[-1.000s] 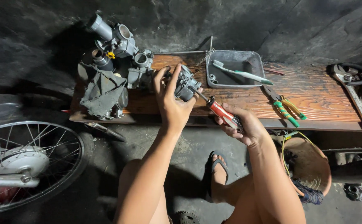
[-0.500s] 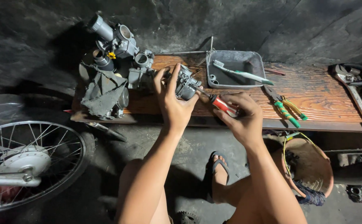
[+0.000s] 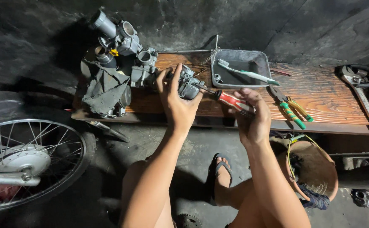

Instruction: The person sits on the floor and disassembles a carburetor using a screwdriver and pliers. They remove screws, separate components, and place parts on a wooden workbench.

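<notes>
Left hand: the left hand (image 3: 178, 103) is wrapped around a small grey carburettor body (image 3: 188, 82), fingers curled over its top and thumb at its side, holding it just above the wooden bench (image 3: 328, 95)
Right hand: the right hand (image 3: 252, 116) is closed around the red and white handle of a screwdriver (image 3: 231, 100); the shaft runs up and left, and its tip meets the right face of the carburettor body
Location of workpiece: in the left hand, over the left-centre of the bench, just left of the grey metal tray (image 3: 239, 78)
Step in hand: judged to be driving or backing out a screw on the side of the carburettor body; the screw itself is hidden by the tip and the fingers
Next move calls for: steady axial pressure on the screwdriver, tip square in the slot, and a firm left-hand hold so the body does not twist
Tray contents: a toothbrush (image 3: 248, 74) with a green and white handle, lying aslant, plus a few small parts
Nearby tools: green-handled pliers (image 3: 292, 107) just right of the right hand; a long spanner (image 3: 368, 109) at the far right end
Other items: a cluster of further carburettors (image 3: 121, 42) at the left end; a spoked wheel (image 3: 24, 160) lower left; a brown basket (image 3: 319, 169) under the bench
</notes>
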